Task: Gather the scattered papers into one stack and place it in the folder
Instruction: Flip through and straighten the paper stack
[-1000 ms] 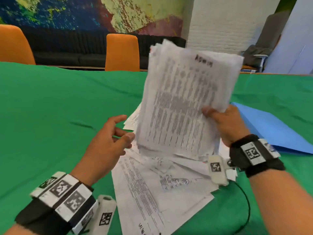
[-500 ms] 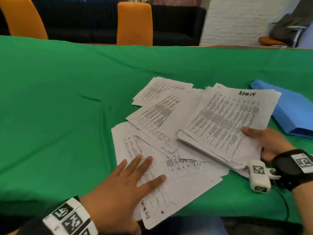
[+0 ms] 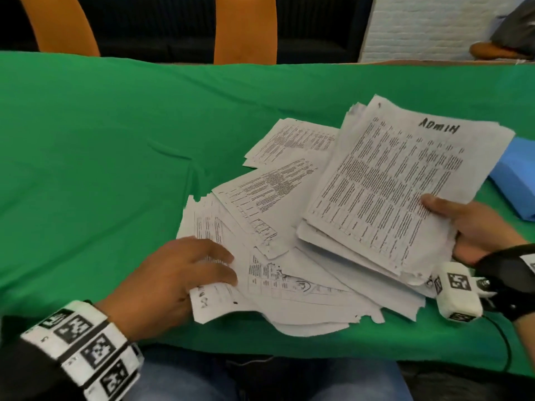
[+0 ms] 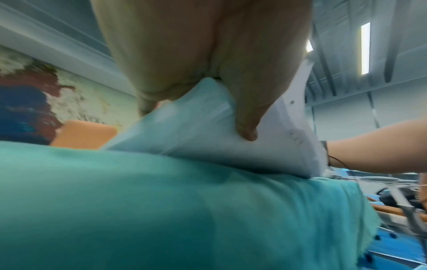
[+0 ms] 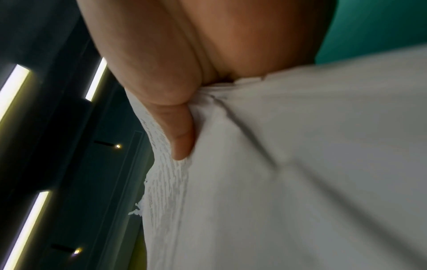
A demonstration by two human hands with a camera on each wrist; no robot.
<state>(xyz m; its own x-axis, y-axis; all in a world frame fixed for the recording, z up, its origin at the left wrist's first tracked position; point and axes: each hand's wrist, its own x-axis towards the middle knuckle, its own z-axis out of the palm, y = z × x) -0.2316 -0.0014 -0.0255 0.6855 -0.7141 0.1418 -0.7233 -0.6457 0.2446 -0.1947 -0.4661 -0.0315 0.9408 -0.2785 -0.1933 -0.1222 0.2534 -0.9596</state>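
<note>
My right hand [image 3: 460, 227] grips a thick stack of printed papers [image 3: 399, 180] headed "ADMIN" by its lower right corner, thumb on top, the stack lifted at a tilt above the table. In the right wrist view the thumb [image 5: 182, 138] presses on the stack [image 5: 289, 173]. Several loose sheets [image 3: 275, 227] lie fanned on the green cloth under and left of it. My left hand [image 3: 185, 273] pinches the near corner of the lowest sheets [image 4: 208, 131], raising it off the cloth. The blue folder [image 3: 515, 180] lies closed at the right edge, partly behind the stack.
A green cloth [image 3: 101, 169] covers the whole table; its near edge runs just before my lap. Two orange chairs [image 3: 246, 27] stand behind the far edge, with a dark sofa beyond. A wrist camera's cable [image 3: 503, 342] hangs over the near edge at right.
The stack came down from upright in front of me to a low tilt over the loose sheets. My left hand went from flat on the near sheets to pinching their corner.
</note>
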